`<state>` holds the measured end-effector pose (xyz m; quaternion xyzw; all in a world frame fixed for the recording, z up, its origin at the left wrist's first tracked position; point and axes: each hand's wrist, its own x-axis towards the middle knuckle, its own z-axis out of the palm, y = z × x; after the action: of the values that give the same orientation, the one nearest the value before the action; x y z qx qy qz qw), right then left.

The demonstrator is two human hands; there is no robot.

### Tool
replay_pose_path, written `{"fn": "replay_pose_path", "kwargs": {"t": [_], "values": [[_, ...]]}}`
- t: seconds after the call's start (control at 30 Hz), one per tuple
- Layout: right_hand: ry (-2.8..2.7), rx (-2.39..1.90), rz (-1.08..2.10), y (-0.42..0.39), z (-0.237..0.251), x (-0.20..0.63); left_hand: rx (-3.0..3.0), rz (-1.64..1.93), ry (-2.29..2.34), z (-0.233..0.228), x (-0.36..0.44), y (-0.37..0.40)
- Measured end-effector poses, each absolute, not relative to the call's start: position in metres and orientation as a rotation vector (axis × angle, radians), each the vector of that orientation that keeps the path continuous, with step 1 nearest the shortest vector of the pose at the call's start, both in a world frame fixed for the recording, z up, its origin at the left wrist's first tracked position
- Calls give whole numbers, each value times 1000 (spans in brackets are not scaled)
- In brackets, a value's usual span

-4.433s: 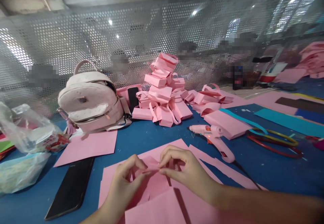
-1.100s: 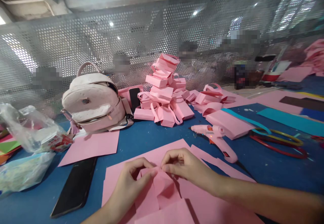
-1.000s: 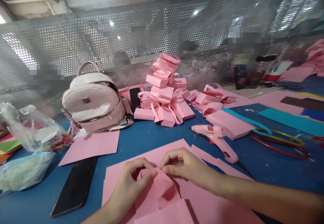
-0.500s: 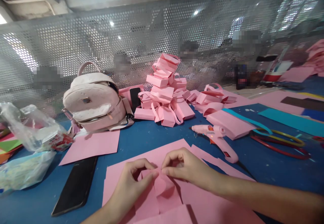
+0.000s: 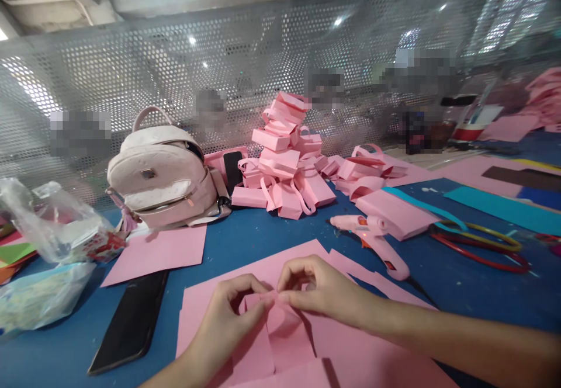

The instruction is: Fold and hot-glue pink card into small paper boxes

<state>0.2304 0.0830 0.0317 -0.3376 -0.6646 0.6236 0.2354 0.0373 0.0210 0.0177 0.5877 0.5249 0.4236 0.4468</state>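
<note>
My left hand (image 5: 223,324) and my right hand (image 5: 322,291) meet at the bottom middle of the head view. Both pinch the top edge of a folded pink paper piece (image 5: 280,332) between thumb and fingertips. The piece stands partly raised off a pink sheet (image 5: 372,359) lying flat on the blue table (image 5: 254,236). My fingertips nearly touch each other over the fold. The lower part of the piece is hidden by another pink sheet at the frame's bottom edge.
A black phone (image 5: 127,321) lies left of my hands, a pink glue gun (image 5: 372,233) to the right. Behind stand a pale backpack (image 5: 162,180), a pile of pink paper bags (image 5: 284,160), plastic bags (image 5: 48,248) at the left and a perforated metal screen (image 5: 131,72).
Over the last seconds my hands lowered the paper piece toward the table and kept pinching its top edge. In the last half second the fingers have barely shifted.
</note>
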Motion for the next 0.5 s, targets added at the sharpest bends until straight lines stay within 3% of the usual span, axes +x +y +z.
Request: {"fn": "replay_pose_path", "kwargs": {"t": [0.5], "values": [[-1885,-991,1698,80,35,233,1523,1256,1425,18,30,22]]}}
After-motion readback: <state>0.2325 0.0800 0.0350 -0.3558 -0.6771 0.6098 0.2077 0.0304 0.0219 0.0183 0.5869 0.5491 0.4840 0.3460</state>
